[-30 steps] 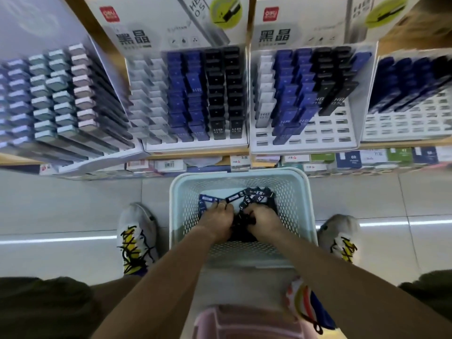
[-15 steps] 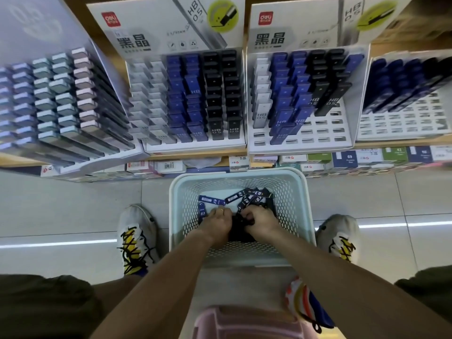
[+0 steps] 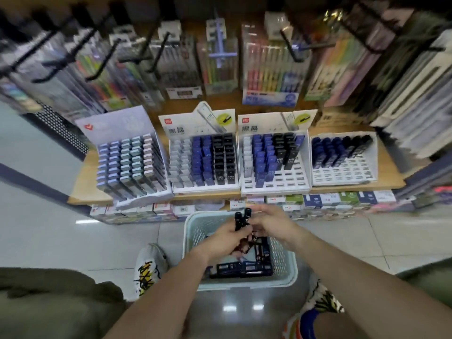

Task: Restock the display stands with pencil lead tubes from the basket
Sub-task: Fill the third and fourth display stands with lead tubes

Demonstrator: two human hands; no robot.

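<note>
My left hand (image 3: 226,237) grips a bunch of black pencil lead tubes (image 3: 242,217) above the pale green basket (image 3: 285,270) on the floor. My right hand (image 3: 267,222) is beside it, fingers touching the bunch; its grip is blurred. More dark tubes (image 3: 244,266) lie in the basket's bottom. On the wooden shelf stand several display stands: a pastel one (image 3: 129,162), a full one (image 3: 203,160), a partly filled third (image 3: 274,160) with bare slots at its front right, and a fourth (image 3: 342,160) with many bare slots.
Packs of pens and markers (image 3: 269,69) hang on black hooks above the shelf. Small boxes (image 3: 327,199) line the lower shelf behind the basket. My shoes (image 3: 149,267) stand on the tiled floor either side of the basket.
Both hands have lifted out of the basket with a bunch of black tubes. The view has tilted up, showing the hanging packs above the stands.
</note>
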